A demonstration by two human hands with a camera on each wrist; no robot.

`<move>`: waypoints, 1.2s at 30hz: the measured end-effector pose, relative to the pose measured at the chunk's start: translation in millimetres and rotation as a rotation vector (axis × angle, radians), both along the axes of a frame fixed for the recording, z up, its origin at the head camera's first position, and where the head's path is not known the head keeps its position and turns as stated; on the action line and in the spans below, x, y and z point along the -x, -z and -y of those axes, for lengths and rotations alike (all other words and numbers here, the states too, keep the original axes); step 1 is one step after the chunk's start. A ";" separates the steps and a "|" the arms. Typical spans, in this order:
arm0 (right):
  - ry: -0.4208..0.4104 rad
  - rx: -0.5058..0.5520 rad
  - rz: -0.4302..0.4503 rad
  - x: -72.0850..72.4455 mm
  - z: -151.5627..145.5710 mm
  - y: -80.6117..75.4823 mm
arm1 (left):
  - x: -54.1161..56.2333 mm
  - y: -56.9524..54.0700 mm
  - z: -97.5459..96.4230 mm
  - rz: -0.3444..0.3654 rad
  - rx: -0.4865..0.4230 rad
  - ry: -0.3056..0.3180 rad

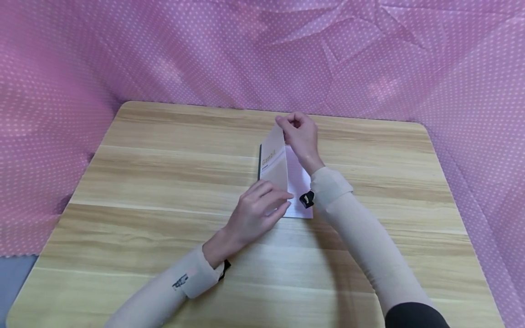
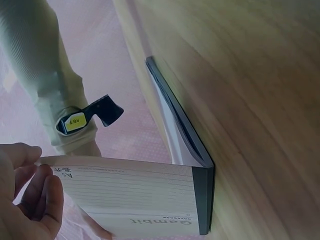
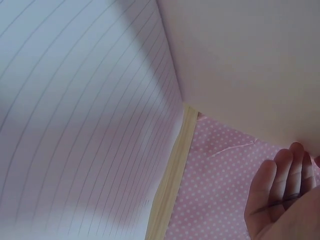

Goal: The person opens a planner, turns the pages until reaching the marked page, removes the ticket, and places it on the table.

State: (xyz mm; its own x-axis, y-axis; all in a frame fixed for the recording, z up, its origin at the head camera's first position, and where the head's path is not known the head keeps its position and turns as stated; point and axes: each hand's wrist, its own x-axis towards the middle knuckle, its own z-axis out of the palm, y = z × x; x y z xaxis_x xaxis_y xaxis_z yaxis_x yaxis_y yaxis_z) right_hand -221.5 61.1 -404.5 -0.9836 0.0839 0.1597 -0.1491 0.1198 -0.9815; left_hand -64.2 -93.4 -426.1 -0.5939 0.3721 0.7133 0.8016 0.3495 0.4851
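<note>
Right hand (image 1: pixel 302 136) pinches the far free corner of a leaf (image 1: pixel 274 159), thumb and bent index together on it, other fingers loosely bent. Left hand (image 1: pixel 258 205) is at the leaf's near free corner, index and thumb tips by the edge (can't tell if it grips or just touches). Leaf stands raised from the notebook (image 1: pixel 296 182), slanting up from the spine (image 2: pixel 202 200), which is dark and on the left side; "Gambit" is printed on the face turned left, the back looks blank. Notebook lies open at the middle of the counter (image 1: pixel 164 182), lined page (image 3: pixel 100 125) facing up, right of the leaf. Both arms in beige sleeves (image 1: pixel 361 232); black clip (image 1: pixel 306 199) at the right cuff (yellow label on it, left wrist view). Pink dotted cloth (image 1: pixel 246 54) hangs behind the counter and along both sides.
</note>
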 end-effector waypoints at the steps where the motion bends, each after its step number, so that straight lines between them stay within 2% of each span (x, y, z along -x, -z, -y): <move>1: 0.000 0.003 0.004 -0.2 0.8 -0.4 | -0.5 0.5 0.7 -0.004 -0.005 -0.006; 8: -0.016 0.044 0.044 -0.8 3.2 -2.4 | -5.3 0.0 5.9 -0.040 -0.068 -0.067; 18: -0.054 0.097 0.061 -3.9 0.5 -0.3 | -10.8 3.2 18.6 -0.042 -0.172 -0.136; 27: -0.030 0.175 0.096 -1.8 -11.5 7.5 | -16.9 3.8 33.3 0.027 -0.324 -0.201; 32: -0.020 0.162 0.120 -3.1 -20.3 14.3 | -21.7 6.2 38.6 0.087 -0.371 -0.213; 36: 0.002 0.155 0.157 -3.1 -28.3 22.5 | -25.2 9.0 42.3 0.138 -0.391 -0.250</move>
State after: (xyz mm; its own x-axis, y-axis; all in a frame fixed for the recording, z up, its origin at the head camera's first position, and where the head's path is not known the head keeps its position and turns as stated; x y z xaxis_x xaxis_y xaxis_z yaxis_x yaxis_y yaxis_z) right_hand -218.4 89.4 -426.9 -0.9952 0.0973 -0.0102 0.0069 -0.0343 -0.9994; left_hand -39.0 -135.6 -435.1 -0.7297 -0.0739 0.6798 0.6355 0.2937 0.7141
